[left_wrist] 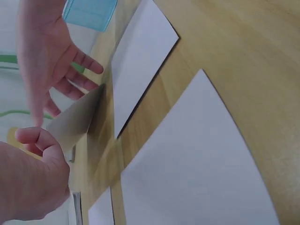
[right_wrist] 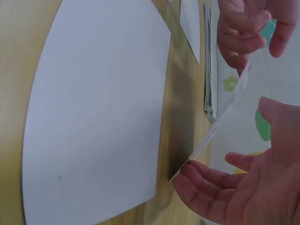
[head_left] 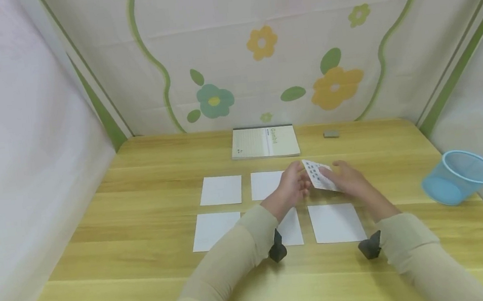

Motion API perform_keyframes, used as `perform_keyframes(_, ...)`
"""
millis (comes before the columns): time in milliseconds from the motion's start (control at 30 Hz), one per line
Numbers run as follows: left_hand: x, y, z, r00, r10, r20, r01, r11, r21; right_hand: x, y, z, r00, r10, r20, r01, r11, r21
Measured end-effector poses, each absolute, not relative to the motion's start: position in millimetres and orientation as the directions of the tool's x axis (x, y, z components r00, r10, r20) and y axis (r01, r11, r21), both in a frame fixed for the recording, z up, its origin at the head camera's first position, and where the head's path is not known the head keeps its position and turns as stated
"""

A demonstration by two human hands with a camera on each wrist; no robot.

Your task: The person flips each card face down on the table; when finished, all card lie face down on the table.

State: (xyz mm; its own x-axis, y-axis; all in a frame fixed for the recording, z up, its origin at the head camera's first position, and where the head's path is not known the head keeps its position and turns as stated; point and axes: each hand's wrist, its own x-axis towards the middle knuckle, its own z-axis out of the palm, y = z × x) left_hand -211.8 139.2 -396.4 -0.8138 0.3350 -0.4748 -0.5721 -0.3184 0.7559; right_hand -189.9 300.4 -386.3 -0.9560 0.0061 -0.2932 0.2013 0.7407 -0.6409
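Both hands meet over the middle of the wooden table [head_left: 138, 182], raising a small white card [head_left: 319, 174] with dark printed marks on its face. My left hand [head_left: 292, 184] pinches one edge of the card [left_wrist: 75, 119] between thumb and curled fingers. My right hand [head_left: 350, 180] has its fingers fairly straight, their tips touching the card's [right_wrist: 220, 126] lower edge, and its thumb stands off the card. Around the hands, several blank white cards lie flat in two rows, one [head_left: 336, 222] just below my right hand and one [head_left: 221, 190] at the far left.
A pale green notebook [head_left: 265, 142] lies at the back centre, with a small grey block [head_left: 331, 134] to its right. A blue mesh basket [head_left: 459, 176] lies tipped on its side at the table's right edge. Cloth walls close in three sides.
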Motion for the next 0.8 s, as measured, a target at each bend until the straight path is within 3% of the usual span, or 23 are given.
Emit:
perform_keyframes(133,-209.4,142.0,-393.4,-0.82,0.384,-0.425,-0.536,-0.254,0.805,-190.2,287.4,-376.1,-0.962,-0.027,-0.272,0.185,0.666,-0.723)
perform_keyframes(333,-204.3,145.5,-394.8,-0.824,0.395,-0.405,-0.484,-0.121,0.867,-188.3,283.1,-368.9,-0.995,0.006,-0.095,0.082,0.568,-0.819)
perform_keyframes(567,-204.4,148.2,-406.7,-0.885,0.239,-0.399,-0.388,0.092,0.917,-186.8,294.4,-360.8,-0.983,0.113,0.145,-0.055,0.572,-0.818)
perform_keyframes(700,-207.6,146.4,-410.5,-0.908,0.141,-0.394,-0.37,0.171,0.913,-186.3,306.7,-359.8,-0.979,0.141,0.15,-0.042,0.575,-0.817)
perform_keyframes(800,-211.1,141.1,-412.5,-0.939,0.122,-0.321,-0.278,0.277,0.92,-186.5,319.3,-365.8,-0.987,0.121,0.103,-0.017,0.559,-0.829)
